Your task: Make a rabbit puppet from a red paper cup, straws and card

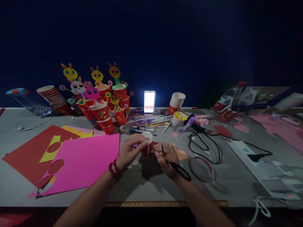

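Landmark = held cup [147, 153]: red paper cup, white rim, mid-tabletop [132, 194], between both hands. Looking in from above: bare white inner wall visible, bottom hidden.

Left hand [133, 145]: fingers clamped on the held cup, on its left side. Right hand [167, 156]: fingers closed round black-handled scissors [180, 170], just right of the held cup. Blades look spread, one pointing at the cup; contact unclear.

Other containers, relative to the held cup:
- Behind, to the right: small white cup [175, 121] with yellow pieces [181, 115] in it, poking above the rim. Behind that, a nested stack of red-and-white cups [178, 100].
- Behind, to the left: cluster of decorated red cups [102, 111], rabbit-faced figures [92, 92] standing on pipe-cleaner legs out of them.
- Far left: tilted nested cup stack [52, 98], then a clear jar [27, 100] with blue lid; small bits at the bottom, too blurred to identify.
- Far right, behind: clear bottle [222, 97], red cap; can't tell the contents.
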A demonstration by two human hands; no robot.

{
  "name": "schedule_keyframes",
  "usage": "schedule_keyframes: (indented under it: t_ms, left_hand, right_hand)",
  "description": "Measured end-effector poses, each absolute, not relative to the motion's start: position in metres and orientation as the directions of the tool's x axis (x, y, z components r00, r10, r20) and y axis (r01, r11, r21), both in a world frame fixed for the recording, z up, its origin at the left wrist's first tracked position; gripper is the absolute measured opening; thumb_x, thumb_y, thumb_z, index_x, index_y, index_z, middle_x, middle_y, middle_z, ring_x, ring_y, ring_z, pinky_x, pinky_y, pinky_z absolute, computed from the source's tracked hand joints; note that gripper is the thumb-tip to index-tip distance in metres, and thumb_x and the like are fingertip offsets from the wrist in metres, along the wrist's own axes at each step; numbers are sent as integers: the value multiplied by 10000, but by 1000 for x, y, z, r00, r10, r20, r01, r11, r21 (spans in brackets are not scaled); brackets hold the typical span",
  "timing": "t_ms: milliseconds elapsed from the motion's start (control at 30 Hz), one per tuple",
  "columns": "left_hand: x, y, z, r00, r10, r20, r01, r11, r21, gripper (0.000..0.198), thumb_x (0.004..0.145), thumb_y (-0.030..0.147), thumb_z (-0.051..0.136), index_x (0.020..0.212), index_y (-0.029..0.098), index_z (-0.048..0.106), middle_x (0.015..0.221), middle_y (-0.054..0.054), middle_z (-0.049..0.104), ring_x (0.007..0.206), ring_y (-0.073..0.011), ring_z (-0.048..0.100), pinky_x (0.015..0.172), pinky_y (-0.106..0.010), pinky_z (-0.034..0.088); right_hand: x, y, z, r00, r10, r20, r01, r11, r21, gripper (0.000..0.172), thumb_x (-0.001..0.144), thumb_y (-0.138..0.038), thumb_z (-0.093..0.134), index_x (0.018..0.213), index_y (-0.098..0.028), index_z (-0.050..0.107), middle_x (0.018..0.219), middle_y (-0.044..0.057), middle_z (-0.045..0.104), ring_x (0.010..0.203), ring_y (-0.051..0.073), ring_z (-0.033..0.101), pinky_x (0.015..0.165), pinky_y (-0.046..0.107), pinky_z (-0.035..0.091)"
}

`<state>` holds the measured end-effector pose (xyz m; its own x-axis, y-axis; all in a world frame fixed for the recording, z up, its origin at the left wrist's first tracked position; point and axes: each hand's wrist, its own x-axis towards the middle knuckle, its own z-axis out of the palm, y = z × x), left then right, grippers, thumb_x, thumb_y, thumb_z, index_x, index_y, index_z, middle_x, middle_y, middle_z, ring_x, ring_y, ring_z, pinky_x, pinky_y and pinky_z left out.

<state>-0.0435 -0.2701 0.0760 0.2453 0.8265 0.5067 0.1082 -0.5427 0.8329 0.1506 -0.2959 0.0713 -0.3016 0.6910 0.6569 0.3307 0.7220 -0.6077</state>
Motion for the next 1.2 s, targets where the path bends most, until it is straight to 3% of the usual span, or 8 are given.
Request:
schedule_keyframes:
  t_ms: [333,433,567,667,833,1000,1200]
  left_hand:
    - [-47,-269,79,282,760,585,205,-643,738,140,879,251,627,950,213,742,905,-79,755,914,-228,663,844,-410,531]
    - [-47,-270,80,300,720,626,283,-694,662,151,879,212,614,977,224,728,904,-69,753,920,-227,661,913,-450,500]
    - [-45,-273,82,314,687,656,410,-721,559,176,872,164,603,986,236,716,907,-53,753,915,-217,659,1017,-493,426]
    - [-44,-273,82,278,654,703,468,-731,496,162,854,161,623,964,239,713,897,-41,754,912,-210,656,1039,-496,408]
    - [-45,-272,82,280,651,705,515,-722,462,126,852,175,629,926,244,706,875,-26,751,885,-202,656,1048,-506,401]
    - [-43,-273,82,281,710,646,469,-689,553,138,870,174,607,970,231,682,866,-34,729,833,-185,660,1050,-491,417]
    - [-37,-275,72,199,716,669,495,-663,562,151,869,185,607,1004,238,650,917,-39,710,899,-199,649,1076,-499,393]
  right_hand:
    - [150,-297,72,-351,674,650,406,735,-543,164,918,-225,410,885,-223,571,847,62,657,865,233,628,776,373,481]
    - [147,-298,68,-277,741,612,368,670,-644,193,927,-249,409,855,-222,587,864,58,663,863,231,630,774,365,485]
    - [138,-300,65,-151,846,511,188,532,-826,228,940,-255,417,811,-223,601,833,30,658,878,214,630,863,370,491]
    - [132,-300,68,-100,869,485,124,494,-860,242,937,-243,414,766,-223,585,770,17,635,828,203,622,840,351,498]
    - [137,-298,70,-147,851,504,243,525,-816,218,932,-243,416,788,-229,579,796,29,647,850,216,626,789,336,500]
    - [149,-290,69,-314,736,600,384,676,-629,182,930,-270,416,877,-224,584,841,45,646,831,221,616,752,349,480]
    - [146,-293,70,-221,808,547,418,585,-695,201,931,-276,427,838,-219,596,814,39,642,811,212,610,753,348,470]
